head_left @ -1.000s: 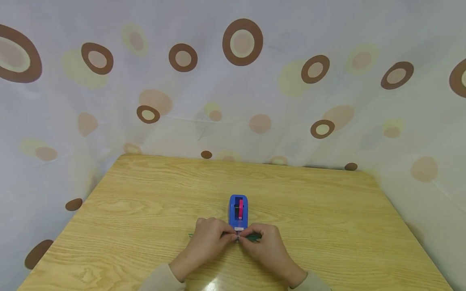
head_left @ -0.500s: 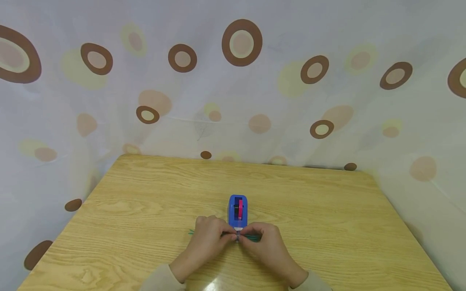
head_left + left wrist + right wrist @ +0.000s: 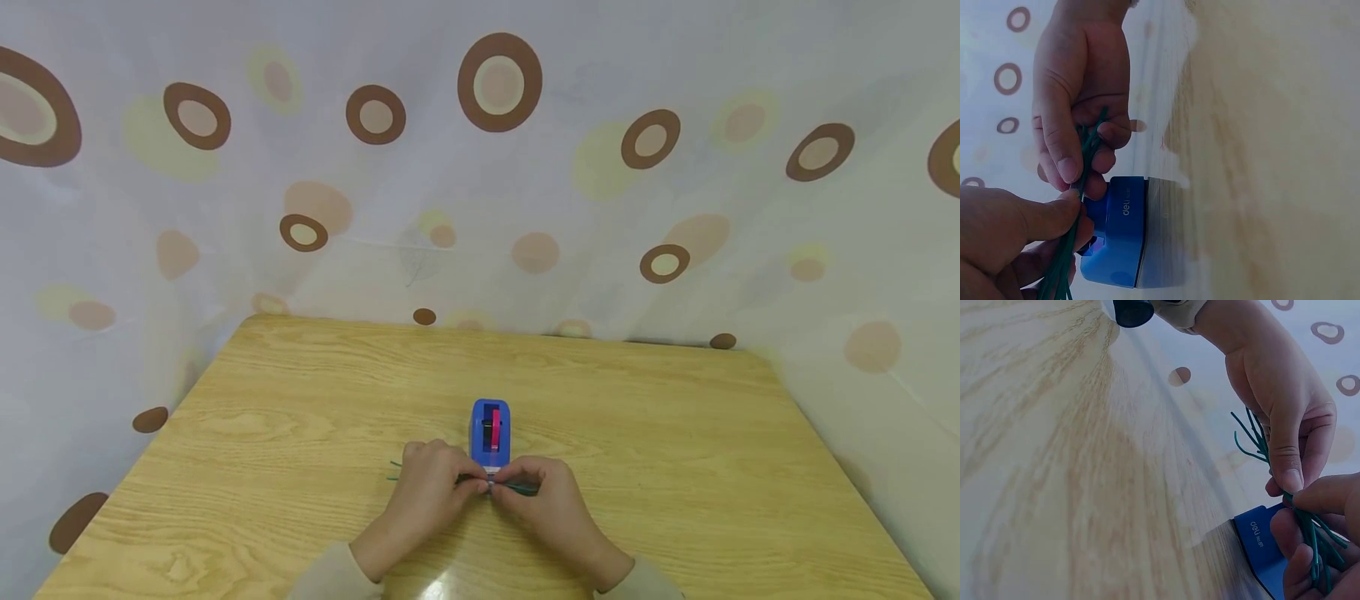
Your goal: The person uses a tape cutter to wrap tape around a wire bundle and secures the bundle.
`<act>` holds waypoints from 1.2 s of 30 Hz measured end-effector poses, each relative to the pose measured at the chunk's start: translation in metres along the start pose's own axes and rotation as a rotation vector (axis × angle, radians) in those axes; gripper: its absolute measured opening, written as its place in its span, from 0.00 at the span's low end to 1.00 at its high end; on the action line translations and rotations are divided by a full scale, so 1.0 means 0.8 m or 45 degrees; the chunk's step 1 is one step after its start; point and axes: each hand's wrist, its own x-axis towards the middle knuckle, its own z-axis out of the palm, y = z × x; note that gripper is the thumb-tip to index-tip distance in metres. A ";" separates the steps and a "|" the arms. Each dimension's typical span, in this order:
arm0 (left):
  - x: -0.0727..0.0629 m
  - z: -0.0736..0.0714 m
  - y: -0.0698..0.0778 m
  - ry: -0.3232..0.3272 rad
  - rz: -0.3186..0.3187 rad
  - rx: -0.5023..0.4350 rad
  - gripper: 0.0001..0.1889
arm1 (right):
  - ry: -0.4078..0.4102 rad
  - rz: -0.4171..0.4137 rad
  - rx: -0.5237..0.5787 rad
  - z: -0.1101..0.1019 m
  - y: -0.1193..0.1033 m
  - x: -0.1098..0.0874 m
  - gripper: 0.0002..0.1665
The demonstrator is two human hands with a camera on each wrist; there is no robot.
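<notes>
A bundle of thin green wire-like strands runs crosswise between the two hands. My left hand pinches it near its middle with thumb and fingers, and loose strand ends fan out past that hand. Close beside it, fingertips nearly meeting, my right hand pinches the same bundle, whose other end lies along its palm. Just beyond the fingertips stands a blue tape dispenser with a pink-red reel. The fingers hide the bundle's middle.
The dispenser stands on a wood-grain table, its front end right by the fingers. A pale curtain printed with brown rings and spots hangs behind the table and along both sides.
The strand ends left of my left hand have tilted and spread apart, and the bundle shows narrower beside the right fingers. Both hands stay almost in place, fingertips still pinching.
</notes>
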 end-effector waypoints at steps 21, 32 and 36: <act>0.000 0.002 0.004 0.007 -0.037 -0.069 0.02 | 0.003 -0.025 -0.079 -0.001 -0.003 -0.001 0.02; 0.002 -0.008 0.004 -0.009 -0.003 -0.121 0.03 | 0.004 -0.121 -0.026 -0.006 -0.002 -0.002 0.02; 0.003 -0.009 0.002 -0.030 -0.022 -0.179 0.03 | 0.013 -0.104 -0.057 -0.005 -0.004 -0.002 0.02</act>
